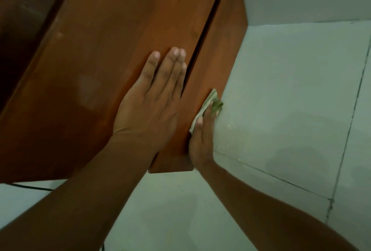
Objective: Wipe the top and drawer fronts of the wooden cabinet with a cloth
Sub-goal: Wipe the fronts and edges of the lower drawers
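The reddish-brown wooden cabinet (112, 36) fills the upper left of the head view, with a dark gap running down between two of its panels. My left hand (152, 106) lies flat on the wider panel, fingers straight and together, holding nothing. My right hand (202, 136) presses a pale green cloth (212, 102) against the narrow panel's right edge, near its lower corner. Most of the cloth is hidden under my fingers.
Pale grey floor tiles (291, 100) with dark grout lines spread to the right and below. A grey wall base (305, 3) runs along the top right. A thin black cable (30, 187) lies on the floor at the left, below the cabinet.
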A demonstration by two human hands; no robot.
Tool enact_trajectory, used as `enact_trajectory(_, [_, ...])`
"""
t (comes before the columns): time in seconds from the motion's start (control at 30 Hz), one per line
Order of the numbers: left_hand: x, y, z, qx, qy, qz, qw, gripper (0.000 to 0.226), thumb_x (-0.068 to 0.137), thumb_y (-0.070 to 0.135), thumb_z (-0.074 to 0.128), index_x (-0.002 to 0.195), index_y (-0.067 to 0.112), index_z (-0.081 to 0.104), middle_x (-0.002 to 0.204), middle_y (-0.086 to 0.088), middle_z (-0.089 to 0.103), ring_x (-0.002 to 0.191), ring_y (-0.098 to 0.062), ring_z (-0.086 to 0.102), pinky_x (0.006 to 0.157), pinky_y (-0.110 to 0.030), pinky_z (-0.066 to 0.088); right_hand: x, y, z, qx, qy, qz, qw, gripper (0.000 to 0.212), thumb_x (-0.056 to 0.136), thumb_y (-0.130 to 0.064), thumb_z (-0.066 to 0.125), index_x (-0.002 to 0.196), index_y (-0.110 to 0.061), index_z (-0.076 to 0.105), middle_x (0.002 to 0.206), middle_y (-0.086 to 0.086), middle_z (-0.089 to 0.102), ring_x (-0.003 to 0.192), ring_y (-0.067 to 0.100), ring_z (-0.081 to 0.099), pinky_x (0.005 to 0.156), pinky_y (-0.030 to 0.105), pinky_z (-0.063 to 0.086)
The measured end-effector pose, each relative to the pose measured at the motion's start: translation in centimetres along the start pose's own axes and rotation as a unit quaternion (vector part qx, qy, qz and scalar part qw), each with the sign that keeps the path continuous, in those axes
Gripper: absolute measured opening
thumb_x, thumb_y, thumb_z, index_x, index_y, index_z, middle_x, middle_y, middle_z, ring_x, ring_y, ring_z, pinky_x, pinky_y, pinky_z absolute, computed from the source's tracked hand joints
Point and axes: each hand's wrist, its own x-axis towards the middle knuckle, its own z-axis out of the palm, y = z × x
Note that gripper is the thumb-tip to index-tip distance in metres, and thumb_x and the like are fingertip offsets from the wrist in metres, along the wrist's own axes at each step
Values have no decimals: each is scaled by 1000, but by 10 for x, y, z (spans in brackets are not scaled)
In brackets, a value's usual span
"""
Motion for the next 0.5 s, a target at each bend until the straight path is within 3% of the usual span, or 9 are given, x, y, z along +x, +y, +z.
enact_trajectory(0.07, [0, 0, -1, 0, -2, 3, 1000, 67, 101, 33, -5, 149, -11, -22, 158, -32, -25, 150, -43, -20, 122, -56, -8, 31, -7, -4, -28, 16, -5, 999, 48, 106, -49, 16, 149, -57, -6, 169, -12, -3, 156, 9, -4, 128, 48, 6])
enact_trajectory(0.2, [0, -2, -2, 1, -5, 10, 1000, 67, 102, 32, -3, 146, -12, -26, 156, -34, -28, 148, -43, -23, 118, -57, -15, 110, -25, -12, -48, 50, 19, 997, 59, 105, -46, 16, 161, -28, 9, 170, 0, 10, 156, 18, 7, 127, 47, 10])
enact_trajectory(0.33, [1, -3, -1, -8, -12, 11, 1000, 67, 101, 32, -4, 146, -13, -27, 155, -34, -31, 148, -44, -25, 118, -57, -16, 208, -56, -26, -36, 69, 59, 995, 62, 104, -48, 21, 161, -23, 15, 167, 7, 21, 154, 28, 20, 125, 47, 17])
enact_trajectory(0.4, [1, -3, -2, -9, -15, 14, 1000, 68, 101, 33, -3, 145, -13, -27, 154, -35, -31, 147, -45, -25, 118, -57, -16, 248, -75, -37, -38, 86, 96, 991, 58, 106, -46, 26, 158, -23, 27, 161, 10, 36, 145, 32, 37, 121, 43, 30])
enact_trajectory(0.43, [1, -3, -2, -11, -14, 14, 1000, 68, 101, 33, -3, 145, -13, -27, 154, -35, -32, 147, -45, -26, 118, -57, -17, 262, -84, -45, -39, 98, 116, 988, 54, 106, -44, 31, 154, -22, 38, 151, 11, 50, 132, 31, 53, 111, 37, 43])
enact_trajectory(0.47, [0, -3, -3, -14, -12, 14, 1000, 68, 101, 33, -2, 145, -13, -27, 153, -36, -32, 146, -46, -26, 118, -57, -17, 272, -91, -54, -30, 113, 130, 985, 47, 105, -39, 38, 148, -21, 48, 136, 11, 62, 110, 26, 66, 91, 28, 55])
enact_trajectory(0.5, [0, -2, -3, -15, -10, 14, 1000, 69, 101, 33, -2, 145, -13, -27, 153, -36, -33, 146, -46, -27, 118, -58, -18, 277, -95, -62, -20, 124, 134, 983, 42, 104, -30, 44, 143, -21, 54, 121, 8, 68, 87, 18, 69, 69, 21, 57])
